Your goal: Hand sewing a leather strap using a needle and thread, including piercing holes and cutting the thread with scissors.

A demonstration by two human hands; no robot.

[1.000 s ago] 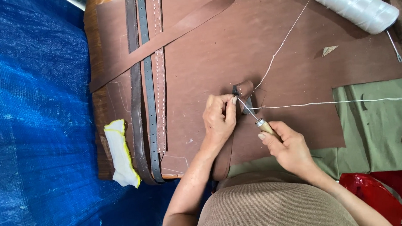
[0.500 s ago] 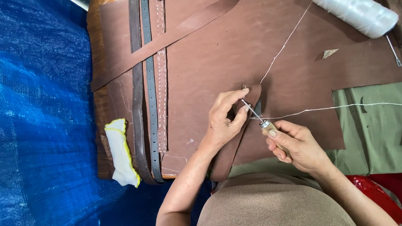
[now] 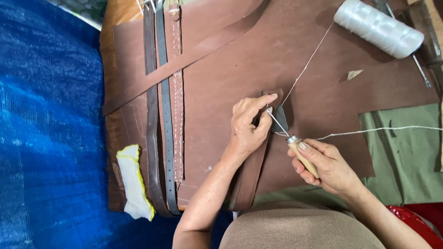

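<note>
My left hand [image 3: 249, 124] pinches the upper end of a long brown leather strap [image 3: 251, 175] that runs down toward my lap. My right hand [image 3: 324, 165] grips a wooden-handled awl [image 3: 302, 154]; its metal tip points up-left to the strap, right by my left fingertips. A white thread [image 3: 306, 66] runs from the strap up to a white thread spool [image 3: 377, 27] at the top right. A second length of thread [image 3: 390, 128] stretches off to the right. Everything lies on a large brown leather sheet [image 3: 234, 65].
Several belts and leather strips [image 3: 163, 112] lie lengthwise on the left of the sheet, one strip crossing them diagonally. A white and yellow cloth [image 3: 134, 183] sits at the lower left. A blue tarp [image 3: 37, 126] covers the left. Green fabric [image 3: 409, 162] lies right, a red object [image 3: 419, 225] below it.
My left hand has shifted its pinch along the strap's end. My right hand has drawn the awl slightly back down-right, leaving its tip at the strap. The view has drifted a little.
</note>
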